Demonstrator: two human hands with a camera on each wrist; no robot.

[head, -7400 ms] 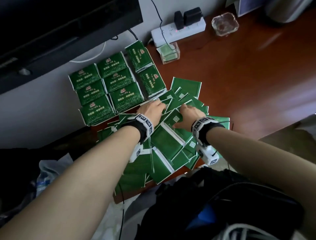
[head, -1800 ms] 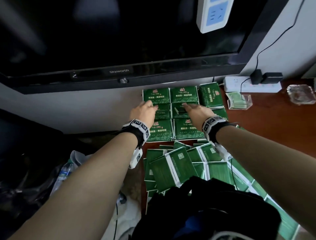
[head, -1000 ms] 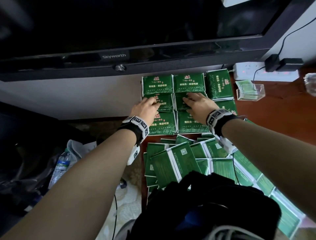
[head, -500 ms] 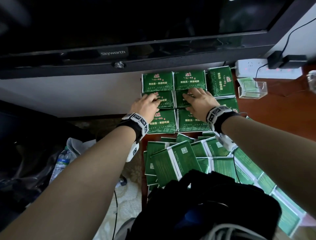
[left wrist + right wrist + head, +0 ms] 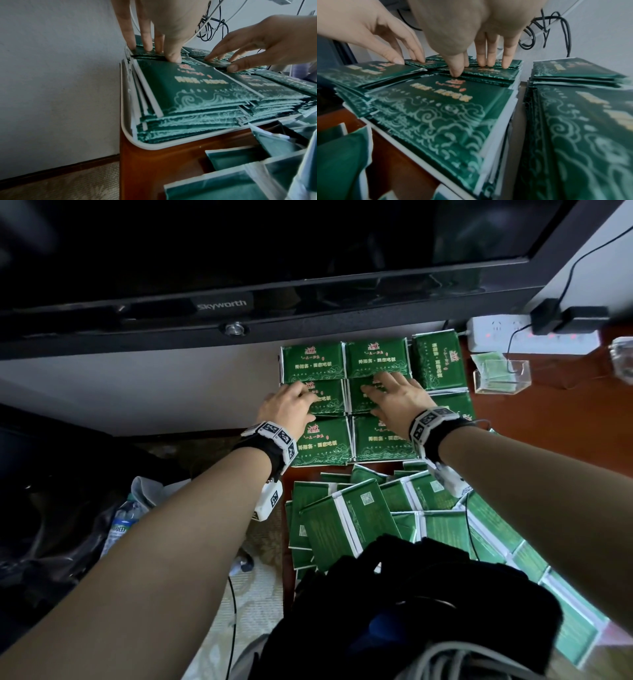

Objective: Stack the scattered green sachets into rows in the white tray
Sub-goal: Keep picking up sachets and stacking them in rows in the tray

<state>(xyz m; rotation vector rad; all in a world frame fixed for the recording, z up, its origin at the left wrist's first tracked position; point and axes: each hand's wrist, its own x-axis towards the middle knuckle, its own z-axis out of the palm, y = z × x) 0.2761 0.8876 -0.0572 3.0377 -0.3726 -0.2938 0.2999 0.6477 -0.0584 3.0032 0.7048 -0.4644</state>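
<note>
Green sachets stand in neat stacks inside the white tray at the table's back left corner. My left hand presses with straight fingers and thumb on the left stack of the middle row. My right hand lies spread on the middle stack beside it, fingertips near its far edge. In the left wrist view the left thumb tip sits in the seam between two stacks. Neither hand holds a sachet. A loose pile of scattered sachets lies face down in front of the tray.
A black television hangs just behind the tray. A white power strip, a clear box and a glass ashtray stand at the back right on the wooden table. A black bag covers the near edge.
Both hands have left the loose pile and come to the tray's middle row. Over the last second they stay there, the right fingers spreading slightly farther up its stack.
</note>
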